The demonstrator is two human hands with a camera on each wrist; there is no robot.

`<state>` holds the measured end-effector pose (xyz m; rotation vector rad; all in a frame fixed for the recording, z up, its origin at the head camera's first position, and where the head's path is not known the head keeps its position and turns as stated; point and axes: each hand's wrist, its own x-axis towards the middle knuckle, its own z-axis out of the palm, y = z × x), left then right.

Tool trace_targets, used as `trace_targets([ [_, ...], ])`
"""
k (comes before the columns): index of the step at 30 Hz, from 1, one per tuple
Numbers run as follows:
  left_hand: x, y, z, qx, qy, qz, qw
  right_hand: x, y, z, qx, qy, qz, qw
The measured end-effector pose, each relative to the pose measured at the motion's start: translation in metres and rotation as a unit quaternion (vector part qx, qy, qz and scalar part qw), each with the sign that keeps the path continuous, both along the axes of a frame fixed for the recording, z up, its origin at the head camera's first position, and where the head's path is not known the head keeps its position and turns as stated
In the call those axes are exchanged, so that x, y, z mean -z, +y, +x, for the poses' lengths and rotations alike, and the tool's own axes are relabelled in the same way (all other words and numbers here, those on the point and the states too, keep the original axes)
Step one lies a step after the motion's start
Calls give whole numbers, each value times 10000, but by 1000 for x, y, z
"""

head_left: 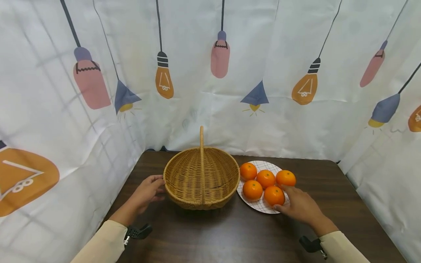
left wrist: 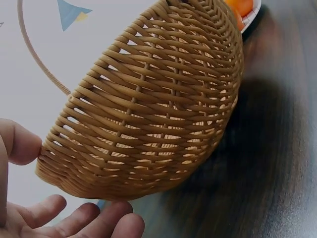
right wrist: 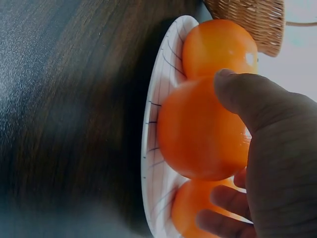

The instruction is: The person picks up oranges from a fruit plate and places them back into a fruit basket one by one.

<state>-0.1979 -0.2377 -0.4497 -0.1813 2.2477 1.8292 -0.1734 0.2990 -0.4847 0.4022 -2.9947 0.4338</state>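
Note:
A woven wicker basket with a tall arched handle stands on the table, its inside bare. At its left rim is my left hand; in the left wrist view the thumb presses the rim and the fingers lie along the outer side. Several oranges sit on a white plate with a dark grid pattern to the basket's right. My right hand holds the nearest orange between thumb and fingers, still among the others on the plate. The palm hides part of that orange in the right wrist view.
The dark wooden table runs back to a white curtain printed with hanging lamps, which also stands along both sides. The plate lies close against the basket's right side. Other oranges crowd around the one in my right hand.

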Motion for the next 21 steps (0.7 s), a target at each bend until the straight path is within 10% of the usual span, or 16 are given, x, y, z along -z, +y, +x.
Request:
trace_targets([
  [21, 2, 1, -8, -168, 5, 146, 9998, 5, -6, -6, 250, -53, -284, 9993],
])
